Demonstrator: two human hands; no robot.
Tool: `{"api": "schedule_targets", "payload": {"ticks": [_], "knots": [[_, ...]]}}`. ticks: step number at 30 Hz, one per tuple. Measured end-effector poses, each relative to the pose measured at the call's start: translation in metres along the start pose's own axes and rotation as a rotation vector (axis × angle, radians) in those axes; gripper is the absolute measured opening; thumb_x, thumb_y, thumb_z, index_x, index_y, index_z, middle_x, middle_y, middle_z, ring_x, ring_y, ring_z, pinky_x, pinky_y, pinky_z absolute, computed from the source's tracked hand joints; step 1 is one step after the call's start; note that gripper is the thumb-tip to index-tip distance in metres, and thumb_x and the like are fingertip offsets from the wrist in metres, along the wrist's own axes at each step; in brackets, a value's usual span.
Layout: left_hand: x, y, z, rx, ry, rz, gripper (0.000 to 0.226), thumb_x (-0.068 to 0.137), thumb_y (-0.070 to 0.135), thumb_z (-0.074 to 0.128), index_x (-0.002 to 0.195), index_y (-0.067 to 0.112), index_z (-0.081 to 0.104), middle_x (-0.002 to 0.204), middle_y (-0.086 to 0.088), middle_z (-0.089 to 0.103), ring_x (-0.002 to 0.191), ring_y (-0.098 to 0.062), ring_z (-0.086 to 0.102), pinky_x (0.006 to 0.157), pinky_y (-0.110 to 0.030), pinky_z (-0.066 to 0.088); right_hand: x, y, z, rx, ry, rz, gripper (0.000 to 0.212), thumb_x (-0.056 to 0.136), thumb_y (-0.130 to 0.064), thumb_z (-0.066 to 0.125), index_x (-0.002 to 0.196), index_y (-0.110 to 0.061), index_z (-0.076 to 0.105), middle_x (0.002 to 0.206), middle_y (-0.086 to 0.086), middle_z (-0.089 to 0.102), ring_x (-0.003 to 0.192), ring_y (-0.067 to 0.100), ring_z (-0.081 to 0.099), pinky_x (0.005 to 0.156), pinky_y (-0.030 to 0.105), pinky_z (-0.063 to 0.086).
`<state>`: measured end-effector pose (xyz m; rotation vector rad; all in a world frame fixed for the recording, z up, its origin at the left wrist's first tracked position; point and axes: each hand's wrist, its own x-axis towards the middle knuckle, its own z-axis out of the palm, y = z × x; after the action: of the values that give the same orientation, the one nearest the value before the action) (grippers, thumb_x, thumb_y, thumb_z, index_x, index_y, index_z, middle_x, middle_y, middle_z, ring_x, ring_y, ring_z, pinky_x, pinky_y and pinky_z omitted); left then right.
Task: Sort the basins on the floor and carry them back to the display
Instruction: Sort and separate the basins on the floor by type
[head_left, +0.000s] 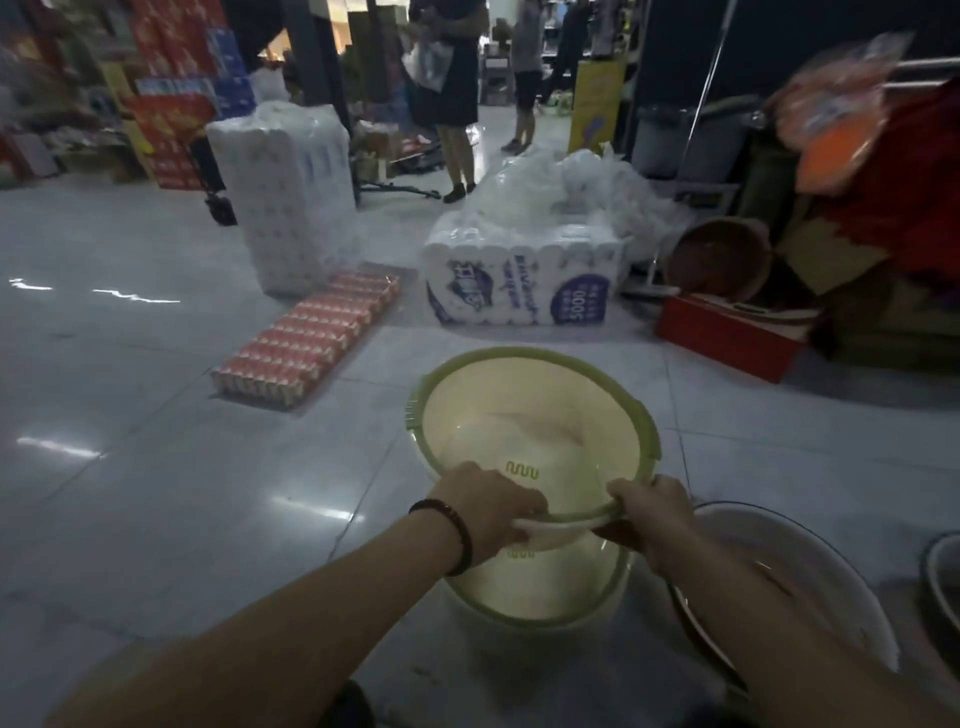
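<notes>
- Left hand (488, 512) grips the near rim of the cream basin (535, 415), fingers curled over the green rim edge, pinching it.
- Right hand (657, 512) clamps the same near rim, just right of the left hand, fingers wrapped on the rim.
- Cream basin is tilted, mouth facing the camera, raised above a second cream basin (540, 597) standing on the floor (156, 467).
- White basin with reddish inside (810, 566) sits just right of the second cream basin, partly under the right forearm.
- Beaded bracelet (452, 530) on the left wrist.
- Toilet-paper pack (524, 280) beyond the cream basin; red carton tray (311, 338) to its left.
</notes>
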<state>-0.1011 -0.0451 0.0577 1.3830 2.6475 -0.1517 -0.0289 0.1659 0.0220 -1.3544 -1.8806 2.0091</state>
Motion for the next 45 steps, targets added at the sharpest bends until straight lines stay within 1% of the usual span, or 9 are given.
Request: {"api": "schedule_targets", "payload": {"ticks": [4,7,9,13,21,27,32,40,45], "knots": [[0.013,-0.023,0.062,-0.300,0.156,-0.453,0.078,0.084,0.079,0.045,0.151,0.042,0.028,0.165,0.003,0.019,0.153,-0.025,0.012,0.123,-0.050,0.016,0.028,0.039,-0.018,-0.080,0.068,-0.007,0.032,0.091,-0.010,0.070,0.118,-0.006,0.054,0.111,0.018,0.062,0.088,0.035,0.069,0.054,0.041,0.064],[0.023,-0.036,0.095,-0.837,0.131,-1.054,0.070,0.094,0.048,0.057,0.152,0.017,0.031,0.154,-0.015,0.038,0.139,-0.036,0.039,0.113,-0.050,0.039,0.038,0.063,-0.018,-0.117,0.093,-0.037,0.030,0.087,-0.007,0.070,0.114,-0.009,0.057,0.108,0.015,0.064,0.085,0.029,0.068,0.049,0.035,0.061],[0.033,-0.034,0.105,-1.200,0.071,-1.146,0.055,0.095,0.027,0.060,0.142,0.008,0.039,0.131,-0.016,0.055,0.112,-0.036,0.055,0.100,-0.047,0.051,0.042,0.073,-0.014,-0.129,0.095,-0.036,0.023,0.089,-0.001,0.067,0.108,-0.012,0.058,0.103,0.014,0.065,0.085,0.028,0.067,0.050,0.035,0.061],[0.052,-0.032,0.122,-1.197,0.120,-1.209,0.045,0.095,0.008,0.054,0.137,0.010,0.039,0.128,-0.020,0.055,0.112,-0.039,0.056,0.095,-0.049,0.052,0.057,0.095,-0.003,-0.265,0.089,-0.004,0.026,0.084,-0.013,0.070,0.109,-0.013,0.064,0.101,0.012,0.070,0.090,0.033,0.071,0.073,0.052,0.066],[0.060,-0.044,0.158,-1.110,0.035,-1.274,0.043,0.092,0.007,0.055,0.134,0.012,0.045,0.124,-0.021,0.056,0.109,-0.042,0.057,0.089,-0.050,0.057,0.079,0.126,0.012,-0.448,0.110,0.040,0.032,0.092,-0.023,0.068,0.119,-0.006,0.070,0.116,0.017,0.074,0.111,0.040,0.068,0.092,0.038,0.054],[0.059,-0.050,0.172,-1.144,-0.039,-1.313,0.043,0.093,0.006,0.058,0.132,0.020,0.046,0.125,-0.018,0.052,0.095,-0.048,0.058,0.047,-0.060,0.057,0.091,0.134,0.019,-0.456,0.087,0.171,0.018,0.107,-0.021,0.046,0.103,-0.006,0.056,0.102,0.018,0.058,0.091,0.030,0.057,0.093,0.043,0.056],[0.057,-0.052,0.176,-1.246,-0.076,-1.325,0.040,0.092,0.005,0.061,0.126,0.020,0.047,0.124,-0.017,0.053,0.093,-0.046,0.057,0.054,-0.063,0.058,0.097,0.142,0.017,-0.395,0.112,0.278,0.022,0.098,-0.029,0.047,0.102,-0.011,0.060,0.094,0.022,0.069,0.069,0.033,0.065,0.060,0.042,0.054],[0.055,-0.056,0.148,-1.130,-0.142,-1.208,0.079,0.092,0.015,0.060,0.156,0.012,0.015,0.147,-0.020,0.043,0.128,-0.040,0.050,0.104,-0.053,0.050,0.089,0.120,0.027,-0.893,0.083,0.158,0.062,0.085,-0.039,0.053,0.135,-0.002,0.060,0.132,0.020,0.062,0.117,0.037,0.063,0.094,0.038,0.053],[0.003,-0.067,0.046,-0.660,-0.236,-0.709,0.039,0.098,0.034,0.053,0.133,0.018,0.060,0.131,-0.006,0.062,0.116,-0.027,0.059,0.098,-0.037,0.051,0.000,0.040,0.073,-1.088,-0.171,-0.142,0.046,0.097,-0.043,0.052,0.126,-0.011,0.066,0.126,0.013,0.067,0.112,0.033,0.064,0.087,0.036,0.050]]}}
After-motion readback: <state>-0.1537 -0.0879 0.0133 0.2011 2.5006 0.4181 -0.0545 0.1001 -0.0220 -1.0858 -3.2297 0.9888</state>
